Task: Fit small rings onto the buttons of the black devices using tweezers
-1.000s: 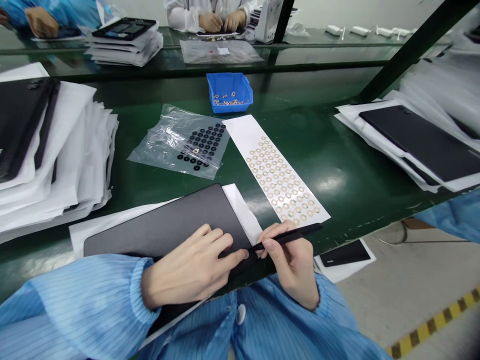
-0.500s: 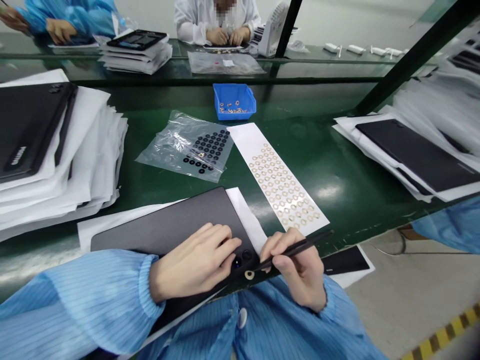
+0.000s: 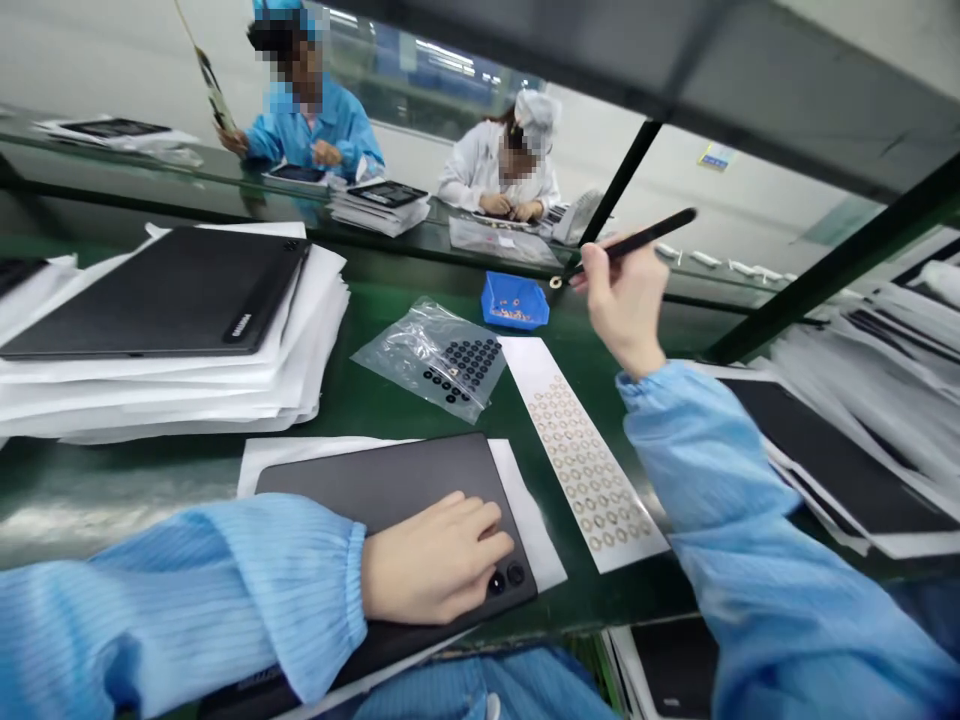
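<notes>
My left hand (image 3: pixel 431 560) lies on the back of a dark grey tablet (image 3: pixel 382 470), its fingers extended beside the camera lenses (image 3: pixel 515 574). Under the tablet is a white foam sheet (image 3: pixel 541 545). Raised above the far part of the bench, my right hand (image 3: pixel 630 300) grips black tweezers (image 3: pixel 660 229). A small pale ring (image 3: pixel 556 283) is at the tweezers' tip, just right of and above a blue bin (image 3: pixel 517 316) with small gold pieces inside. A white strip (image 3: pixel 527 360) carrying rows of ring-shaped stickers runs below my right hand.
A clear plastic bag (image 3: pixel 401 348) with black rings lies left of the strip. Tall stacks of tablets and foam sheets stand at left (image 3: pixel 300 370) and right (image 3: pixel 885 400). A dark post (image 3: pixel 622 180) rises behind. Two co-workers sit across the bench.
My right hand has moved up and away from the tablet's camera corner toward the bin, carrying the tweezers and ring. My left hand stays on the tablet. The view has tilted upward.
</notes>
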Action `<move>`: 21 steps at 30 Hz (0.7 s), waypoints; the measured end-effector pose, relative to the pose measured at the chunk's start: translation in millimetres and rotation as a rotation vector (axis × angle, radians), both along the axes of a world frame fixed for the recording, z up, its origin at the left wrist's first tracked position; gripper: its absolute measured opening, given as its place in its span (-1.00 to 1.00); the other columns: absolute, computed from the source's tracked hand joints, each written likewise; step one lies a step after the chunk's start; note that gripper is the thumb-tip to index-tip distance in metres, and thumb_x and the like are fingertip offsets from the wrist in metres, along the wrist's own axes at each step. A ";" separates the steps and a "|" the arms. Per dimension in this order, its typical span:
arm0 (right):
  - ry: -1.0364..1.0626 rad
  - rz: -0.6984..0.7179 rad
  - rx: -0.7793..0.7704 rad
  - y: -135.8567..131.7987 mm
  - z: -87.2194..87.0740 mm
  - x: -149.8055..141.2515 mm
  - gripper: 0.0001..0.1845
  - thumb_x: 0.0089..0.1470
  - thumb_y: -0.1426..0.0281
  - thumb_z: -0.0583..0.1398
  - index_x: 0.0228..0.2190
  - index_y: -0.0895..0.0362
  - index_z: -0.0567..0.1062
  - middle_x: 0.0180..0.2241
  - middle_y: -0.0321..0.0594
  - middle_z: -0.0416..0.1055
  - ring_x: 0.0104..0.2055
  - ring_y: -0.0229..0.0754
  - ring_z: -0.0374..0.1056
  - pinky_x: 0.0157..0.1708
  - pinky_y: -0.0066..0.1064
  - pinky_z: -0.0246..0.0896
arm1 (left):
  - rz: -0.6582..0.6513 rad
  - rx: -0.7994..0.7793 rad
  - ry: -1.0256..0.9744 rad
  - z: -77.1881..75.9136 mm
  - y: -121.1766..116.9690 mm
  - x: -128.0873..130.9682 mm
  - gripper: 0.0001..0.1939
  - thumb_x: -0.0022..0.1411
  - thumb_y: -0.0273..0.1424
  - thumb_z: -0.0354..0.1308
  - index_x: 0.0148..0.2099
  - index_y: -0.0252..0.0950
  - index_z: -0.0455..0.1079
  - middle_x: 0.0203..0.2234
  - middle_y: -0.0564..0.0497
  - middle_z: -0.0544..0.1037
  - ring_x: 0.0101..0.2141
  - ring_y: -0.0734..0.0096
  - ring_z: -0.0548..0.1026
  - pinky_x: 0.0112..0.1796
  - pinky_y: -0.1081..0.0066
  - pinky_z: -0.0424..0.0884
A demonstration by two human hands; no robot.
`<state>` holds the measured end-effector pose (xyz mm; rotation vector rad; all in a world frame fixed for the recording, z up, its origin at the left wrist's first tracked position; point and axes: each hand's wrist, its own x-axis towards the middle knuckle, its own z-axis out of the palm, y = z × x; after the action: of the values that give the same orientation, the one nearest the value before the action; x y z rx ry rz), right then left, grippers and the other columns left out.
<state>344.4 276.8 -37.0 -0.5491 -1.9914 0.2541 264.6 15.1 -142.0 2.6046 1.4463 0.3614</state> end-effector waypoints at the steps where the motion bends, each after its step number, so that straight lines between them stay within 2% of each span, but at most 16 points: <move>1: 0.001 -0.053 -0.051 17.3 -4.6 -13.4 -0.76 0.25 0.23 0.01 -0.23 0.14 0.30 -0.33 -0.06 0.43 -0.33 -0.09 0.46 -0.24 -0.23 0.35 | 0.003 -0.003 0.013 0.8 0.0 0.1 -0.88 0.24 -0.49 0.03 -0.17 -0.34 0.34 -0.35 -0.03 0.38 -0.39 0.32 0.35 -0.32 0.35 0.28; 3: -0.118 -0.128 -0.251 44.2 -17.8 -37.4 -0.83 0.24 0.35 -0.01 -0.19 0.19 0.26 -0.34 0.00 0.43 -0.29 -0.05 0.45 -0.17 -0.19 0.32 | 0.002 -0.013 0.039 2.2 0.1 0.2 -0.89 0.24 -0.48 0.04 -0.17 -0.34 0.34 -0.34 -0.04 0.39 -0.38 0.32 0.36 -0.32 0.34 0.28; 7: -0.207 -0.096 -0.355 69.3 -41.5 -61.4 -0.90 0.18 0.38 0.05 -0.27 0.17 0.25 -0.47 -0.03 0.43 -0.41 -0.03 0.41 -0.29 -0.16 0.33 | 0.006 -0.009 0.055 2.3 0.1 -0.2 -0.89 0.23 -0.46 0.07 -0.17 -0.33 0.33 -0.33 -0.03 0.40 -0.38 0.33 0.37 -0.33 0.34 0.26; 9: -0.233 -0.068 -0.364 73.9 -43.6 -62.4 -0.93 0.18 0.38 0.03 -0.30 0.14 0.23 -0.49 -0.08 0.42 -0.45 -0.07 0.39 -0.30 -0.18 0.32 | 0.003 0.002 0.045 1.2 0.2 -0.2 -0.89 0.21 -0.45 0.09 -0.18 -0.33 0.32 -0.34 -0.03 0.40 -0.39 0.34 0.37 -0.34 0.34 0.25; 12: -0.293 -0.001 -0.363 72.3 -35.5 -59.2 -0.95 0.19 0.41 0.00 -0.35 0.11 0.20 -0.51 -0.13 0.42 -0.48 -0.14 0.36 -0.31 -0.23 0.30 | -0.006 0.011 0.032 -0.3 1.3 0.1 -0.89 0.21 -0.43 0.09 -0.18 -0.32 0.30 -0.35 -0.02 0.41 -0.38 0.34 0.38 -0.36 0.34 0.24; 14: -0.340 0.066 -0.347 60.9 -29.7 -55.9 -0.91 0.19 0.44 -0.03 -0.38 0.09 0.21 -0.51 -0.17 0.41 -0.50 -0.18 0.34 -0.34 -0.28 0.29 | -0.004 0.008 0.031 -0.9 2.3 -0.1 -0.89 0.21 -0.43 0.09 -0.18 -0.31 0.30 -0.35 -0.02 0.41 -0.38 0.34 0.38 -0.35 0.34 0.24; 16: -0.403 0.162 -0.314 37.8 -29.4 -50.1 -0.87 0.17 0.46 0.00 -0.43 0.09 0.24 -0.53 -0.22 0.40 -0.51 -0.20 0.33 -0.36 -0.33 0.27 | 0.001 0.002 0.027 -1.3 3.0 -0.7 -0.88 0.21 -0.43 0.09 -0.18 -0.31 0.30 -0.35 -0.01 0.41 -0.38 0.35 0.39 -0.34 0.34 0.25; 18: -0.492 0.292 -0.266 5.4 -36.6 -40.9 -0.85 0.08 0.49 0.11 -0.50 0.09 0.28 -0.56 -0.28 0.39 -0.50 -0.22 0.32 -0.38 -0.38 0.25 | 0.007 -0.005 0.018 -1.7 2.9 -1.3 -0.87 0.20 -0.43 0.10 -0.17 -0.30 0.31 -0.35 0.00 0.41 -0.38 0.35 0.38 -0.34 0.34 0.25; 21: -0.636 0.487 -0.203 -43.2 -58.4 -23.9 -0.81 -0.08 0.52 0.28 -0.59 0.12 0.36 -0.57 -0.34 0.39 -0.51 -0.26 0.32 -0.42 -0.45 0.22 | 0.018 -0.025 -0.025 -1.6 1.4 -0.7 -0.84 0.17 -0.45 0.12 -0.16 -0.30 0.32 -0.34 0.00 0.41 -0.40 0.36 0.38 -0.35 0.36 0.25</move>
<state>320.5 233.6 -95.4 -0.2727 -2.7300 0.6484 263.9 16.5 -143.6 2.5602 1.4571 0.3739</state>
